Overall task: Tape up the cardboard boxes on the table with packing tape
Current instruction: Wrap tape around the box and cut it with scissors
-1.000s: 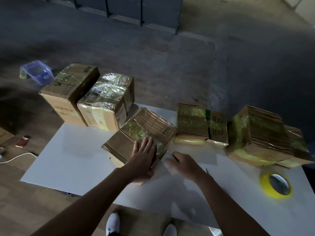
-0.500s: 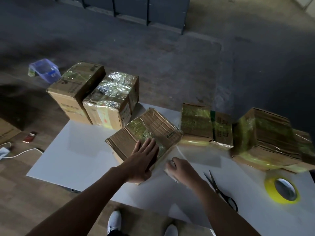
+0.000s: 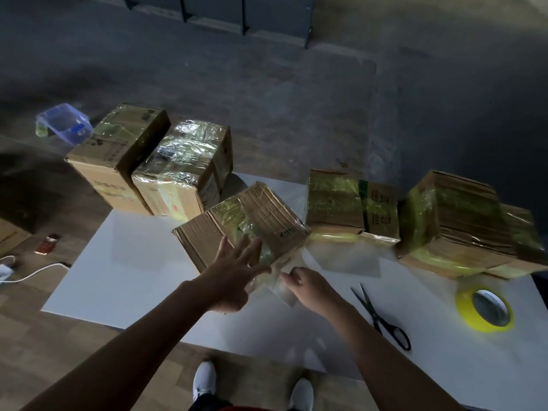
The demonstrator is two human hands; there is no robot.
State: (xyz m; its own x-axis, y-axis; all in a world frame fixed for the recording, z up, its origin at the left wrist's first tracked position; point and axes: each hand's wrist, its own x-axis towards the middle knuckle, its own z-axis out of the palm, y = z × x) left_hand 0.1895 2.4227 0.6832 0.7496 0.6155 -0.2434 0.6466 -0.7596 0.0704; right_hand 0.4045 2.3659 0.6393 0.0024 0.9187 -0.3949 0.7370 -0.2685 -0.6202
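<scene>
left hand (image 3: 234, 280): fingers straight, spread, palm down | right hand (image 3: 311, 289): fingers curled, pinching | both arms extended forward

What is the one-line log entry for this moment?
left hand: flat on centre box | right hand: pinching tape strip | scissors, tape roll: on table

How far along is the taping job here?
Done, apparently: the shiny-wrapped box and the right stack already carry glossy tape. In hand: the left hand presses flat on the centre box while the right hand pinches a tape strip at its near edge. Left: sticking that strip down; whether more boxes need tape is unclear.
</scene>
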